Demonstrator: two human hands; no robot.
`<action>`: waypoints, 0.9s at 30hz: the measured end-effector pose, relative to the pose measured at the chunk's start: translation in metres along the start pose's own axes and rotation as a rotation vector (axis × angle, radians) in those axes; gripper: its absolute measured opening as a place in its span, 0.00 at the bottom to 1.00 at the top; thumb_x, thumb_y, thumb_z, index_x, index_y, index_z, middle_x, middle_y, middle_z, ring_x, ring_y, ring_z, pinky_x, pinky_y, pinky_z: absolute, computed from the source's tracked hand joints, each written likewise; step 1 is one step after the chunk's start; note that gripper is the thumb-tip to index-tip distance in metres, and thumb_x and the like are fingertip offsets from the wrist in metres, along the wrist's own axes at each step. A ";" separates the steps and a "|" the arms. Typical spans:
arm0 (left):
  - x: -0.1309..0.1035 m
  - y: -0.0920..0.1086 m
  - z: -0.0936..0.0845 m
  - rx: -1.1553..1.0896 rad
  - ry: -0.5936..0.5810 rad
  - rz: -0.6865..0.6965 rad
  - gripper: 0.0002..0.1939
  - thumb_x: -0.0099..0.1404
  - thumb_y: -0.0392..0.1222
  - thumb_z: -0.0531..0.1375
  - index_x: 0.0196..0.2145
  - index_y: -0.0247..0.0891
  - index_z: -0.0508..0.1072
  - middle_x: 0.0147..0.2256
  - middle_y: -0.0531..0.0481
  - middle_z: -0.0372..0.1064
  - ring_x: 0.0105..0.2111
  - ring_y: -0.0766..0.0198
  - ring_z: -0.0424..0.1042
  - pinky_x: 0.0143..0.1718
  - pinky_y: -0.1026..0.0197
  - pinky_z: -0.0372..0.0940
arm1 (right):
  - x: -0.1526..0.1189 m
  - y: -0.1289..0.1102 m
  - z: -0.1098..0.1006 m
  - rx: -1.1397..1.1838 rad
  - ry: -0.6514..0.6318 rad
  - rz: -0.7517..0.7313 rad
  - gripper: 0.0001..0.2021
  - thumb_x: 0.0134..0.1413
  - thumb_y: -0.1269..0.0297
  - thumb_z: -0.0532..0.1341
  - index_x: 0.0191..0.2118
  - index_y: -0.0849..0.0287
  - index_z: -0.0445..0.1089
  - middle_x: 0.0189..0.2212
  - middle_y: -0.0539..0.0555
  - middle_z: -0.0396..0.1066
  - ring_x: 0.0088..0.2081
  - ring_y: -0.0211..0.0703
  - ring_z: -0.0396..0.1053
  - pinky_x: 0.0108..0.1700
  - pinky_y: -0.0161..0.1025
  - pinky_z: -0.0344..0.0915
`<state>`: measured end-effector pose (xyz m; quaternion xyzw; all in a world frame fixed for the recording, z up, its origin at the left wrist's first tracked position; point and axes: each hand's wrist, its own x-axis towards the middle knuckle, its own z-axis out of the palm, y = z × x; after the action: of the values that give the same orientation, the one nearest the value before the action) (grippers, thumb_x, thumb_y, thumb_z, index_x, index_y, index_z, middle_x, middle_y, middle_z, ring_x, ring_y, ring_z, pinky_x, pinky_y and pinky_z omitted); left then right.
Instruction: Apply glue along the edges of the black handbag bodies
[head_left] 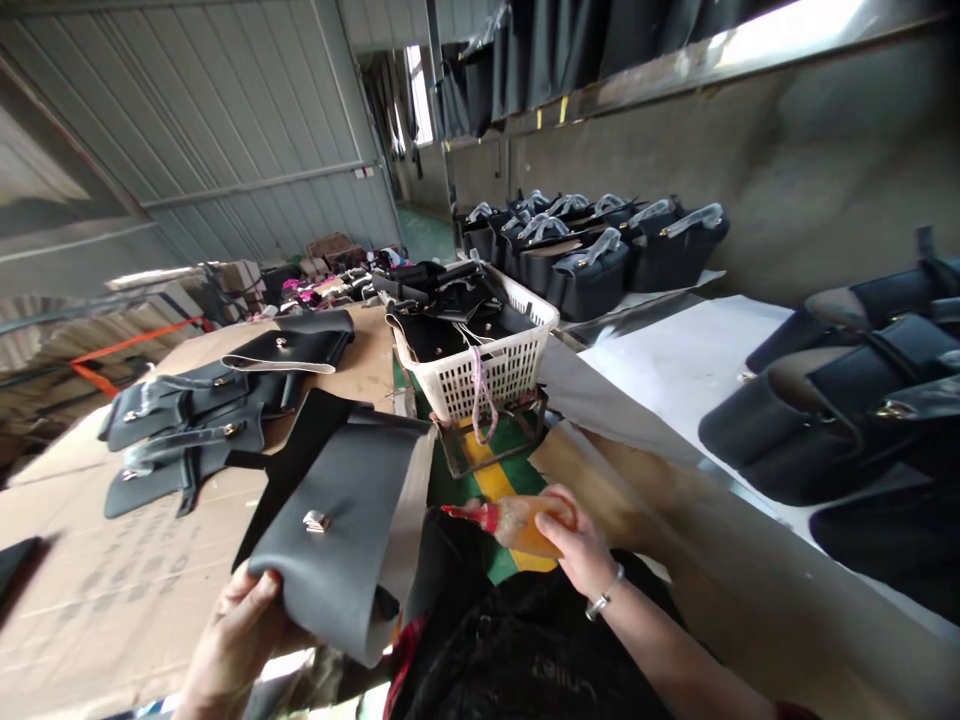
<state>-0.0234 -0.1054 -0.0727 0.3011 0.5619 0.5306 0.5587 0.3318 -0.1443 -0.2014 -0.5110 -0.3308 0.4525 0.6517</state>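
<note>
On the near left of the white basket (514,372), a black leather-look piece (349,515), likely light, bendy and best held by its edge, is pinched in the person's left hand (251,620), while, near right, the right hand (576,542) clasps a probably squeezable bottle (517,525).

With our left hand (251,612) we pinch a black leather-like panel (352,490) bearing a silver metal clasp (316,521); our right hand (574,538) grips an amber, red-nozzled plastic bottle (519,523). Ahead stands a white plastic basket (517,366).

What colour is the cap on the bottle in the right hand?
Red cap, seen in the head view.
</note>
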 end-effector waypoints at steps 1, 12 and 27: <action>-0.007 -0.001 0.004 0.007 0.025 -0.029 0.22 0.31 0.47 0.78 0.24 0.42 0.75 0.20 0.54 0.71 0.18 0.58 0.71 0.18 0.57 0.71 | 0.003 -0.003 -0.001 -0.066 -0.007 -0.040 0.18 0.44 0.49 0.69 0.34 0.55 0.67 0.27 0.49 0.67 0.30 0.44 0.66 0.33 0.39 0.66; -0.019 -0.002 0.016 0.026 0.057 0.010 0.24 0.28 0.47 0.79 0.23 0.42 0.75 0.18 0.56 0.69 0.17 0.62 0.70 0.18 0.64 0.70 | 0.002 -0.019 0.018 -0.302 -0.175 -0.167 0.13 0.48 0.55 0.66 0.27 0.54 0.63 0.23 0.47 0.60 0.28 0.42 0.60 0.31 0.38 0.59; -0.009 -0.010 0.003 0.130 0.039 0.028 0.22 0.31 0.58 0.77 0.23 0.50 0.76 0.20 0.58 0.70 0.18 0.62 0.69 0.15 0.62 0.67 | -0.008 -0.006 0.018 -0.217 -0.314 -0.074 0.14 0.47 0.54 0.67 0.26 0.55 0.64 0.23 0.46 0.60 0.27 0.40 0.59 0.30 0.37 0.58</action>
<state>-0.0160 -0.1153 -0.0790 0.3340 0.6016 0.5065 0.5196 0.3139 -0.1452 -0.1905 -0.4888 -0.4937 0.4640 0.5496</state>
